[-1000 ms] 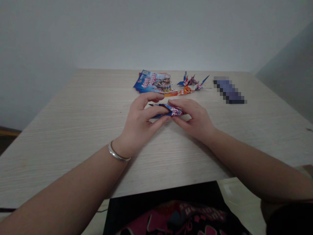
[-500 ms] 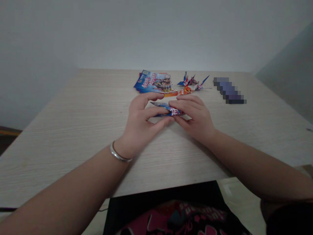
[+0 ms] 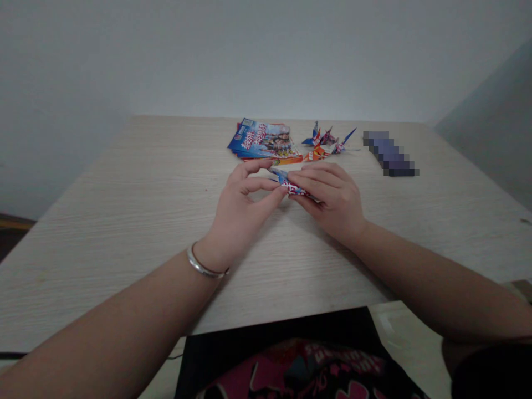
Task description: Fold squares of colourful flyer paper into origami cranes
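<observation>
A small folded piece of printed paper (image 3: 292, 187), blue, red and white, is pinched between both hands just above the pale wooden table (image 3: 124, 210). My left hand (image 3: 241, 210), with a silver bangle on its wrist, grips the paper's left end between thumb and fingers. My right hand (image 3: 332, 199) lies over the right end, fingers closed on it. Most of the paper is hidden by my fingers.
A stack of colourful printed sheets (image 3: 261, 139) lies at the far middle of the table. Folded paper cranes (image 3: 326, 143) sit to its right, then a blurred-out dark object (image 3: 389, 153). The table's front edge is close to my lap.
The paper has been turned and drawn in, so less of it shows. My left fingers have curled in tighter around its left end. Both hands stay in the same place.
</observation>
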The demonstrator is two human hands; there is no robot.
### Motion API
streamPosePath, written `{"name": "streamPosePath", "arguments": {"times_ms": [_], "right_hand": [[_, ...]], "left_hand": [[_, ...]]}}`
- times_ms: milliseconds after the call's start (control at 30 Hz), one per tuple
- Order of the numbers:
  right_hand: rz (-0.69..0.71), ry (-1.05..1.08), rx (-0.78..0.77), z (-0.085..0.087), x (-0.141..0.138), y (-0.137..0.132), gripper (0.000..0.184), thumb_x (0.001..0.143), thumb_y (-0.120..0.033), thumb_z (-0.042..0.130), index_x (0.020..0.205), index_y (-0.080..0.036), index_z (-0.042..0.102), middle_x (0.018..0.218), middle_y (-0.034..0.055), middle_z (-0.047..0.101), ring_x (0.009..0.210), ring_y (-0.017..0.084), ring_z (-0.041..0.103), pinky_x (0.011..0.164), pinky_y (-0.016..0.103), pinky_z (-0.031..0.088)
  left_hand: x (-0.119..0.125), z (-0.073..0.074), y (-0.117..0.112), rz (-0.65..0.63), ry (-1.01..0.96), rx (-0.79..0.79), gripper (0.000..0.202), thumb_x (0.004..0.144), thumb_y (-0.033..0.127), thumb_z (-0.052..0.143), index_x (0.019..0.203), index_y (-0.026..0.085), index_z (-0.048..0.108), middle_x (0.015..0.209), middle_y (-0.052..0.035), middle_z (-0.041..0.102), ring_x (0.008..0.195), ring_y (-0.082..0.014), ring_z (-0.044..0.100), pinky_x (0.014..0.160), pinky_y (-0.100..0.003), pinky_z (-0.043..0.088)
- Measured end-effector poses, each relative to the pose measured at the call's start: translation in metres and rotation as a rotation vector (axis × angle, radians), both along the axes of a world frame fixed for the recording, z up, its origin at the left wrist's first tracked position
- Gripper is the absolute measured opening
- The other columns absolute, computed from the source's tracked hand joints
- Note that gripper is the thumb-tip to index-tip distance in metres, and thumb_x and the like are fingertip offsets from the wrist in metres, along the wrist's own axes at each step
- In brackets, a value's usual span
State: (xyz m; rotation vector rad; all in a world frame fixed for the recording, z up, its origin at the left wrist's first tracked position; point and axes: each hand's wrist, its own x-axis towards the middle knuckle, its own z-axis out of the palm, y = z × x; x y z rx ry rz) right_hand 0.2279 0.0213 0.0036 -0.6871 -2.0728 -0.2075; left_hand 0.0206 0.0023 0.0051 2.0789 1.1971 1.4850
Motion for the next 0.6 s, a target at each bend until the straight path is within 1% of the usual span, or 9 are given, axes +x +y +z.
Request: {"name": "streamPosePath", "arguments": {"times_ms": [67,167,267,333,400,533,567,600], "right_hand": [[-0.012,-0.001,-0.034,-0.0008,0.0005,-0.0001,0.027,0.095,-0.034,0.069,0.121,-0.028,0.076,0.111,0.0033,0.081,0.104,0.022,0.072,0.096,0.042,0.057],[-0.027,0.003,-0.084,-0.0012,0.0007,-0.0005,0.026,0.094,-0.037,0.069,0.118,-0.029,0.077,0.11,0.0032,0.081,0.105,0.023,0.072,0.098,0.044,0.056],[-0.006,0.024,-0.091,-0.0011,0.001,-0.0007,0.023,0.093,-0.039,0.071,0.113,-0.029,0.079,0.105,0.0026,0.082,0.104,0.023,0.072,0.097,0.043,0.056],[0.014,0.054,-0.101,-0.0012,0.0019,-0.0003,0.021,0.093,-0.039,0.071,0.11,-0.03,0.079,0.101,0.0018,0.082,0.102,0.023,0.073,0.096,0.042,0.056],[0.045,0.094,-0.129,-0.0015,0.0035,0.0004,0.02,0.093,-0.038,0.071,0.11,-0.031,0.079,0.098,0.0009,0.082,0.101,0.022,0.073,0.094,0.041,0.056],[0.135,0.167,-0.197,-0.0037,0.0069,0.0027,0.019,0.092,-0.034,0.073,0.11,-0.032,0.079,0.1,-0.0001,0.081,0.099,0.02,0.073,0.093,0.04,0.055],[0.146,0.184,-0.208,-0.0045,0.0076,0.0032,0.019,0.092,-0.033,0.073,0.11,-0.032,0.079,0.1,0.0002,0.081,0.098,0.02,0.072,0.093,0.04,0.055],[0.149,0.195,-0.216,-0.0053,0.0081,0.0035,0.019,0.092,-0.032,0.073,0.11,-0.032,0.079,0.1,0.0005,0.081,0.097,0.02,0.072,0.092,0.04,0.054]], "left_hand": [[-0.0014,-0.0019,0.001,-0.012,-0.008,-0.001,0.009,0.092,0.032,0.075,0.088,0.024,0.077,0.126,-0.0059,0.067,0.122,-0.0219,0.065,0.109,-0.045,0.053],[-0.004,-0.0035,0.0026,-0.018,0.029,0.037,0.011,0.092,0.035,0.075,0.089,0.025,0.076,0.128,-0.0053,0.066,0.124,-0.0218,0.063,0.11,-0.045,0.052],[-0.0062,-0.0002,0.0025,-0.016,0.107,0.104,0.01,0.092,0.034,0.075,0.09,0.025,0.073,0.131,-0.0051,0.065,0.126,-0.0224,0.061,0.112,-0.046,0.05],[-0.0068,0.0036,0.0015,-0.043,0.152,0.138,0.009,0.091,0.032,0.076,0.092,0.025,0.071,0.131,-0.005,0.066,0.126,-0.0227,0.062,0.113,-0.047,0.049],[-0.007,0.006,0.0008,-0.09,0.156,0.147,0.013,0.09,0.028,0.077,0.098,0.024,0.068,0.129,-0.0054,0.069,0.124,-0.0224,0.063,0.112,-0.046,0.05],[-0.0082,0.0026,0.0028,-0.162,0.029,0.086,0.037,0.089,0.022,0.076,0.123,0.024,0.061,0.121,-0.0075,0.071,0.113,-0.02,0.07,0.103,-0.039,0.057],[-0.0091,0.0008,0.0038,-0.166,0.021,0.067,0.038,0.09,0.021,0.075,0.125,0.023,0.062,0.119,-0.0073,0.073,0.109,-0.0194,0.072,0.1,-0.037,0.058],[-0.0102,-0.0008,0.0046,-0.163,0.036,0.054,0.033,0.09,0.02,0.074,0.122,0.023,0.065,0.115,-0.0066,0.074,0.105,-0.019,0.073,0.097,-0.036,0.06]]}}
